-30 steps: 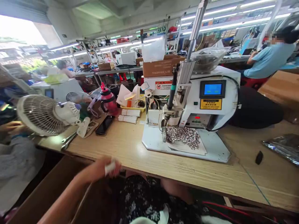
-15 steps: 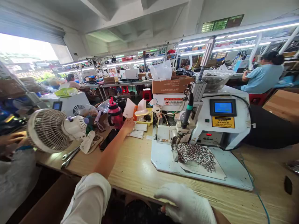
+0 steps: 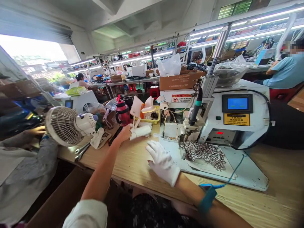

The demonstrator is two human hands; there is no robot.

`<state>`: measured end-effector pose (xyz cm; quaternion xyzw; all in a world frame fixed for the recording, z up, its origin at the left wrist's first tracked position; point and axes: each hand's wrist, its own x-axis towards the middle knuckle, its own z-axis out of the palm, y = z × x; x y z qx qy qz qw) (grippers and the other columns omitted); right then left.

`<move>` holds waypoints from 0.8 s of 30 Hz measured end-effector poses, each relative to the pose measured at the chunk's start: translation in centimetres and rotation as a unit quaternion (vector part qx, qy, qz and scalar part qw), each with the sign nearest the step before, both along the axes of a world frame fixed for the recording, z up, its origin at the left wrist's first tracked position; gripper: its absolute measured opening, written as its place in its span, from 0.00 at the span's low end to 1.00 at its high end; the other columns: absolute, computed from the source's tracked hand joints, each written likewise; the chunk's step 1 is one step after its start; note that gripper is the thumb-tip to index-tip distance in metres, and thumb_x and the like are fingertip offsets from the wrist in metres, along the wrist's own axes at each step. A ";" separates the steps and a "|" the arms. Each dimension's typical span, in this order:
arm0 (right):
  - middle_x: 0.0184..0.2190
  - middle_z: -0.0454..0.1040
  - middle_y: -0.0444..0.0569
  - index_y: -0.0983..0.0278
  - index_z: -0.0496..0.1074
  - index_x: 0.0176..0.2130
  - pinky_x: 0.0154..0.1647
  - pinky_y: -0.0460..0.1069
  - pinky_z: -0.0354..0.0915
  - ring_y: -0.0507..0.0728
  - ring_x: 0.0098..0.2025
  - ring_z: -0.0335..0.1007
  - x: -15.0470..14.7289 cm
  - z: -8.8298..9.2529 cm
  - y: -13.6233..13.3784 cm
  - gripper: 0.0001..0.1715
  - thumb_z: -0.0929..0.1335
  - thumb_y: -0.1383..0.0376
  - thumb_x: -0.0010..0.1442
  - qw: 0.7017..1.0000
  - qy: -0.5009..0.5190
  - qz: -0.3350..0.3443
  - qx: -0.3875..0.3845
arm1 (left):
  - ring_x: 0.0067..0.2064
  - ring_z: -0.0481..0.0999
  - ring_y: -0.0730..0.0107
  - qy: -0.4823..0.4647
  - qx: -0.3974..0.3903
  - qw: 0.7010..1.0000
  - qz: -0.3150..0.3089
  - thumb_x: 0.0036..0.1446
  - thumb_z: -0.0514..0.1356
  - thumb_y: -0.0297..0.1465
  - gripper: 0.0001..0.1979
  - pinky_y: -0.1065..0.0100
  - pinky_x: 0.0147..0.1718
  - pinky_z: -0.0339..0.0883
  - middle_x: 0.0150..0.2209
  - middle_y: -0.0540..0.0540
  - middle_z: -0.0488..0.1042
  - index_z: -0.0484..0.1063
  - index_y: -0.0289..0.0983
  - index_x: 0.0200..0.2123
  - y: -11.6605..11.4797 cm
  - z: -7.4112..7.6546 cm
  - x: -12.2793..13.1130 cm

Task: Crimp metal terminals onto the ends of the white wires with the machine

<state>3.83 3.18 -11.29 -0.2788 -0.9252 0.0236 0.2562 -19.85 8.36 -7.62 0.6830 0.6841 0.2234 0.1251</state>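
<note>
My bare left hand [image 3: 124, 133] is closed on a bundle of white strips [image 3: 140, 132], held just above the table in front of the yellow basket [image 3: 155, 117]. A couple of strips stick up from the bundle, and motion blurs its edges. My right hand [image 3: 162, 160], in a white glove with a blue-green band on the wrist, is over the table to the right of the bundle. Its fingers are stretched out and nothing shows in them. Right of the glove stands a white machine [image 3: 247, 126] with a heap of small brown-and-white parts [image 3: 205, 153] on its base.
A pink bottle [image 3: 123, 112] stands behind my left hand. Further left are a fan [image 3: 63, 126], wrenches [image 3: 82, 152] and a black phone-like object [image 3: 115, 136]. Another person's hand [image 3: 39, 130] is at the far left; a person in blue [image 3: 287, 71] sits at right.
My left hand has lifted the white strips from the pile by the basket and drawn them closer. My gloved right hand has risen from the table's front edge and moved forward. The view has shifted.
</note>
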 end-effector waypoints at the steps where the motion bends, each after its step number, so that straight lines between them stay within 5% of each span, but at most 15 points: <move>1: 0.62 0.57 0.63 0.70 0.61 0.59 0.62 0.63 0.48 0.69 0.64 0.49 -0.6 -0.4 0.3 0.34 0.66 0.68 0.53 1.000 -0.007 0.008 0.019 | 0.33 0.72 0.69 -0.026 -0.009 0.999 -0.016 0.60 0.49 0.29 0.10 0.69 0.34 0.66 0.28 0.47 0.73 0.70 0.33 0.36 -1.4 -1.0 0.8; 3: 0.64 0.53 0.63 0.71 0.57 0.62 0.63 0.66 0.41 0.70 0.65 0.44 -1.7 -0.9 0.9 0.38 0.66 0.67 0.53 0.999 -0.038 0.024 0.025 | 0.31 0.71 0.71 -0.067 -0.025 0.997 -0.039 0.60 0.50 0.32 0.11 0.70 0.33 0.67 0.28 0.48 0.73 0.70 0.33 0.38 -4.1 -3.2 2.3; 7: 0.52 0.69 0.62 0.70 0.56 0.61 0.61 0.63 0.43 0.66 0.58 0.60 -3.5 -0.8 2.2 0.37 0.65 0.69 0.53 0.986 -0.139 0.086 -0.034 | 0.36 0.72 0.68 -0.099 -0.025 0.995 -0.009 0.57 0.52 0.29 0.11 0.67 0.38 0.67 0.36 0.44 0.74 0.69 0.34 0.41 -7.9 -5.8 3.6; 12: 0.39 0.77 0.57 0.70 0.59 0.57 0.53 0.56 0.56 0.62 0.44 0.73 -4.5 0.5 3.1 0.35 0.67 0.69 0.49 0.966 -0.219 0.105 -0.094 | 0.38 0.70 0.65 -0.086 -0.001 0.996 0.015 0.52 0.58 0.29 0.14 0.65 0.39 0.64 0.40 0.42 0.73 0.71 0.35 0.43 -9.0 -4.4 2.5; 17: 0.36 0.77 0.57 0.65 0.72 0.41 0.38 0.52 0.64 0.64 0.39 0.74 -5.0 0.7 3.0 0.16 0.66 0.65 0.51 0.957 -0.263 0.070 -0.097 | 0.35 0.70 0.70 -0.111 -0.071 0.982 -0.136 0.54 0.58 0.32 0.11 0.71 0.36 0.64 0.36 0.47 0.73 0.75 0.37 0.40 -9.0 -2.7 2.5; 24: 0.36 0.77 0.56 0.64 0.74 0.39 0.32 0.52 0.66 0.65 0.36 0.76 -5.2 1.0 2.5 0.15 0.66 0.64 0.51 0.949 -0.280 0.100 -0.106 | 0.33 0.69 0.72 -0.090 -0.147 0.960 -0.220 0.51 0.62 0.29 0.04 0.74 0.34 0.61 0.32 0.49 0.71 0.76 0.35 0.30 -8.2 -1.6 2.0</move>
